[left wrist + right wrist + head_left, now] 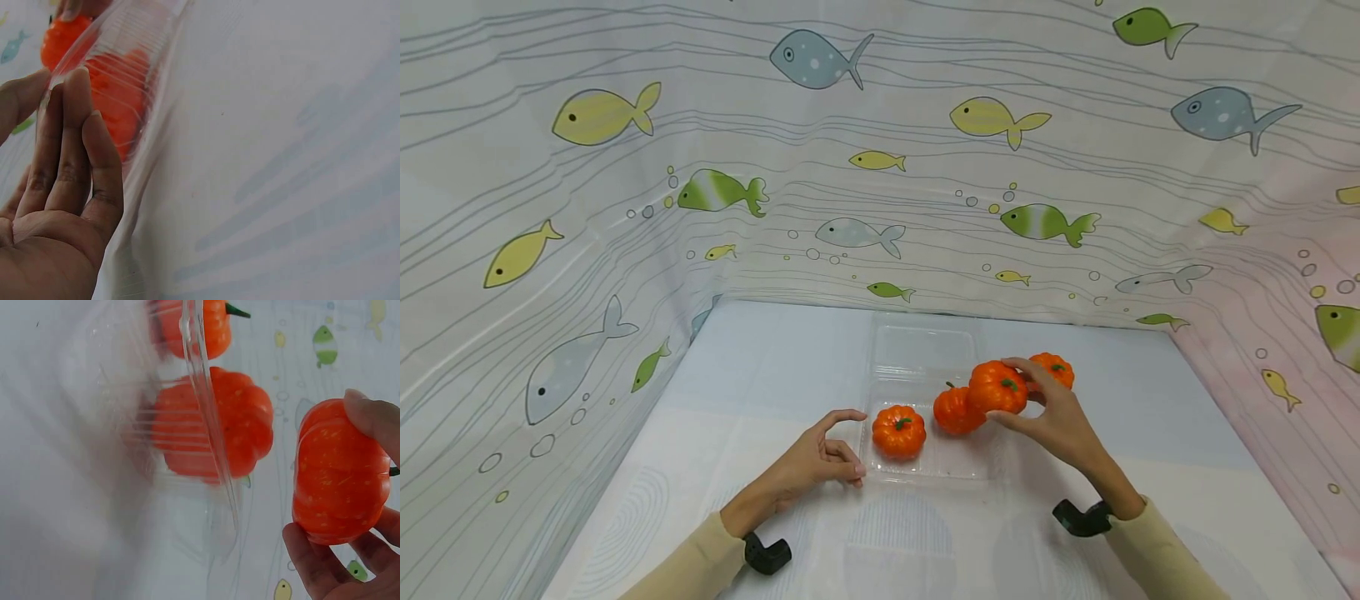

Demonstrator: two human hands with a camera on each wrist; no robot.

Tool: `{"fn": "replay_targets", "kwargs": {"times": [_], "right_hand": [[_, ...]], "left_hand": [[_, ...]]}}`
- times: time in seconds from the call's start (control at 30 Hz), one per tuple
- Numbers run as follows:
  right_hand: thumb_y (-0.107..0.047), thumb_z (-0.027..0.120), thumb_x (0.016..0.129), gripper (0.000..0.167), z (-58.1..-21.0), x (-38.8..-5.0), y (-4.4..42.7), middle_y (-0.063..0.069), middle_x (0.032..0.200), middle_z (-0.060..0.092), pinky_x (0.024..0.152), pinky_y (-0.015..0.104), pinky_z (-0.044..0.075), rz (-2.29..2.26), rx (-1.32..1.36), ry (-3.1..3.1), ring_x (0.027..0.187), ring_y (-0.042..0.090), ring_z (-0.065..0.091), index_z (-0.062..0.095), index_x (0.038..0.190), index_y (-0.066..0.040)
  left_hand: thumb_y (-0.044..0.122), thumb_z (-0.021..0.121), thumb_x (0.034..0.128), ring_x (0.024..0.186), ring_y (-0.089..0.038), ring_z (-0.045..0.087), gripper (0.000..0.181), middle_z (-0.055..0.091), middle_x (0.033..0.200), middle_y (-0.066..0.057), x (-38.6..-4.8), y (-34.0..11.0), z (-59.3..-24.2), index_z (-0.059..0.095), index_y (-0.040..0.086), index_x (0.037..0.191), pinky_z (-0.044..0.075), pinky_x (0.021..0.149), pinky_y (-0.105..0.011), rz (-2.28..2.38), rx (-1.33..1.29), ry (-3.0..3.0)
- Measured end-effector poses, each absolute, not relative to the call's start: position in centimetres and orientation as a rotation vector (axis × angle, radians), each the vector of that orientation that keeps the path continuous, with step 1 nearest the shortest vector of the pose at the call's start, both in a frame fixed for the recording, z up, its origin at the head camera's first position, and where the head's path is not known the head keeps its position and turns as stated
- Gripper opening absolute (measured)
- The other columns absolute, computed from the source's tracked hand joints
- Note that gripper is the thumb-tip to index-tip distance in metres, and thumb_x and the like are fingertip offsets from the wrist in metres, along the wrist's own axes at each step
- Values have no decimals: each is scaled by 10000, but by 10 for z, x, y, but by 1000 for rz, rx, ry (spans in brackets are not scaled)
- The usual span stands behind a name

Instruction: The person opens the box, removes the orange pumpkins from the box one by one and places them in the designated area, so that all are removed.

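Note:
My right hand (pixel 1056 417) grips an orange toy pumpkin (pixel 997 387) between thumb and fingers, above the right side of a clear plastic box (pixel 925 477). In the right wrist view this held pumpkin (pixel 340 472) is apart from the box wall. Inside the box sit two more orange pumpkins, one at the left (pixel 898 432) and one at the right (pixel 953 414), partly hidden by the held one. My left hand (pixel 820 454) is at the box's left side; in the left wrist view its fingertips (pixel 76 78) pinch the clear rim.
Another orange pumpkin (pixel 1054 367) lies beyond my right hand, partly covered by it. The box's clear lid (pixel 925 346) is folded back flat on the far side. A pale patterned cloth (pixel 760 367) covers the table. Fish-print curtains (pixel 820 192) enclose it.

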State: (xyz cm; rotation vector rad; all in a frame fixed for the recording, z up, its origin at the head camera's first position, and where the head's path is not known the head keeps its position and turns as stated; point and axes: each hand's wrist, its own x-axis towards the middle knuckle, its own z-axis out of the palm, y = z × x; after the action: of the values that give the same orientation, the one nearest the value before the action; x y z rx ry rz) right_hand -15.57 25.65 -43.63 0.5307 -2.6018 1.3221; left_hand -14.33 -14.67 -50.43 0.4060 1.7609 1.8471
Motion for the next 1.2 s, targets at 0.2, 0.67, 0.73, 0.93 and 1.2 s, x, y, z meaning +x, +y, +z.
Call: {"fn": "replay_targets", "kwargs": {"times": [0.2,0.67,0.73,0.93,1.2], "right_hand": [[-261,921,796,775,-438,-156,268,-4,1386,567,911,158,500,1289,489,-2593,1118,202,624,526,1462,-242],[-208,920,798,795,-452,-162,305,69,1410,559,883,79,449,1165,368,-2560,1147,117,523,525,1484,-126],[-231,916,805,793,-454,-163,310,86,1409,556,873,70,442,1133,337,-2569,1164,176,526,521,1482,-113],[-309,892,832,794,-457,-163,326,166,1451,517,862,62,421,1050,218,-2621,1226,369,527,502,1488,-91],[-317,883,842,809,-457,-161,341,196,1474,494,860,57,406,1015,160,-2636,1252,415,513,481,1498,-69]], "left_hand": [[71,825,877,848,-340,743,843,733,933,-175,-144,-147,-506,344,187,1561,585,822,-419,1844,409,1761],[74,820,882,847,-339,744,842,733,932,-175,-145,-147,-505,337,173,1565,586,829,-426,1845,413,1758],[73,821,881,848,-343,743,847,733,934,-178,-144,-147,-505,335,174,1566,586,829,-427,1846,413,1756],[65,821,878,848,-340,742,852,732,931,-175,-144,-147,-505,331,171,1567,586,833,-425,1848,415,1750],[70,822,878,848,-335,743,849,732,933,-174,-144,-147,-504,334,172,1565,587,838,-422,1846,409,1749]]}}
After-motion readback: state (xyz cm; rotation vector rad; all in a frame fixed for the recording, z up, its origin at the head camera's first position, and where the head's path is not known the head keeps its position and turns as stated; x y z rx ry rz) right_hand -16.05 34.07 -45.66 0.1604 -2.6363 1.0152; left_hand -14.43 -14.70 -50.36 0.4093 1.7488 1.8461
